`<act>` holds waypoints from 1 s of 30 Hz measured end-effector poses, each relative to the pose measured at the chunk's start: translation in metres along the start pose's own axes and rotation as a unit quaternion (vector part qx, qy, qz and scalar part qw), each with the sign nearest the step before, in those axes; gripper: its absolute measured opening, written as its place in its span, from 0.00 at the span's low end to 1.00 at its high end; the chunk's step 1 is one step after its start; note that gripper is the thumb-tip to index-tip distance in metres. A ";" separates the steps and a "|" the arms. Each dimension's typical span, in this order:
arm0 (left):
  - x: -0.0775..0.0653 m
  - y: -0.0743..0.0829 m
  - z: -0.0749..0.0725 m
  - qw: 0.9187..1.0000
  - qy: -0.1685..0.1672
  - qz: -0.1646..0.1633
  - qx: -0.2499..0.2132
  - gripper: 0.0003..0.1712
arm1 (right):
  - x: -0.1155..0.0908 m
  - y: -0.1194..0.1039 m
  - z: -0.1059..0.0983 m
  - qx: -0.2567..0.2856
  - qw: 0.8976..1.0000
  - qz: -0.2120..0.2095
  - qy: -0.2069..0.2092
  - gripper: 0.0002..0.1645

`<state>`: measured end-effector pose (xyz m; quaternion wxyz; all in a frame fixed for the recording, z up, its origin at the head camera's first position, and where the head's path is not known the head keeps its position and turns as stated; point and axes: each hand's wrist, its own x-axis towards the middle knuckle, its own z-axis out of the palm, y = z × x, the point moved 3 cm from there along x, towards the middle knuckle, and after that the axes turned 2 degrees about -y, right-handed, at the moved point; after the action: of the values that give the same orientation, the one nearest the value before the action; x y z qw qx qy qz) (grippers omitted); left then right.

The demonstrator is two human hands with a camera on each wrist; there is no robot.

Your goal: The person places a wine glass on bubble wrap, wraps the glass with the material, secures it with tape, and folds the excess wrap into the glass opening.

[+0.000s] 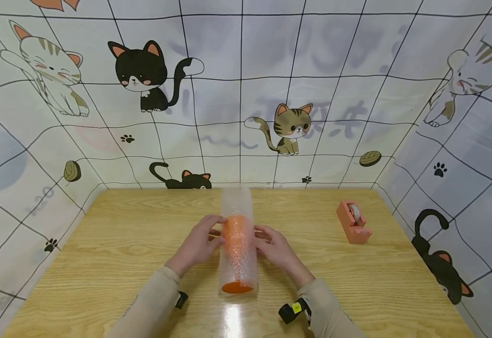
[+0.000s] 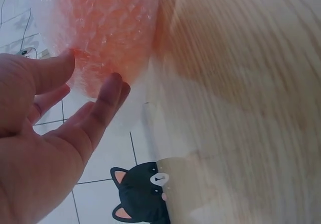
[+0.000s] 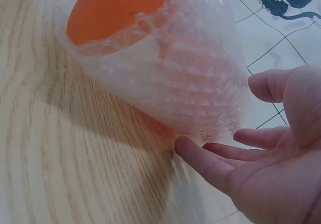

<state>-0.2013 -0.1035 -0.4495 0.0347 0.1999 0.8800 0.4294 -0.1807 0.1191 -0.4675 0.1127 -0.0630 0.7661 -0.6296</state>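
An orange object [image 1: 236, 241] lies in the middle of the table inside a tube of clear bubble wrap [image 1: 236, 199]. Its near end is a flat orange round face; the exact kind cannot be told through the wrap. On the left side of the roll, my left hand [image 1: 199, 244] has its thumb and fingertips at the wrap, the fingers loosely extended. From the opposite side my right hand [image 1: 276, 246] reaches the roll with its fingertips, fingers apart and only slightly bent. In the right wrist view the orange end face [image 3: 115, 13] shows through the wrap's opening.
A pink tape dispenser [image 1: 353, 223] with a roll of tape stands at the right of the wooden table [image 1: 144, 211]. Cloth walls with a grid and cartoon cats [image 1: 140, 70] enclose the table's back and sides.
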 end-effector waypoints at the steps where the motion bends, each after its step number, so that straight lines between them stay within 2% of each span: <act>1: 0.000 -0.001 0.000 1.000 -0.003 -0.005 -0.006 0.26 | 0.000 0.001 0.000 -0.002 1.000 -0.001 0.000 0.30; 8: 0.001 -0.004 0.005 0.999 -0.027 -0.013 -0.046 0.25 | 0.001 0.003 -0.005 -0.021 0.999 -0.003 0.030 0.29; 15: 0.003 -0.004 0.009 0.998 -0.042 -0.010 -0.054 0.25 | -0.003 0.000 -0.010 -0.036 0.998 -0.008 0.044 0.27; 23: 0.005 -0.005 0.014 0.998 -0.050 -0.011 -0.029 0.24 | -0.005 -0.005 -0.013 -0.023 0.998 -0.030 0.059 0.24; 30: 0.006 -0.005 0.015 0.998 -0.046 -0.011 0.029 0.21 | -0.004 -0.003 -0.015 -0.047 0.995 -0.046 0.079 0.21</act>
<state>-0.2048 -0.0931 -0.4621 0.0740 0.2112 0.8918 0.3933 -0.1805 0.1335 -0.4614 0.0194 -0.0537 0.7979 -0.6001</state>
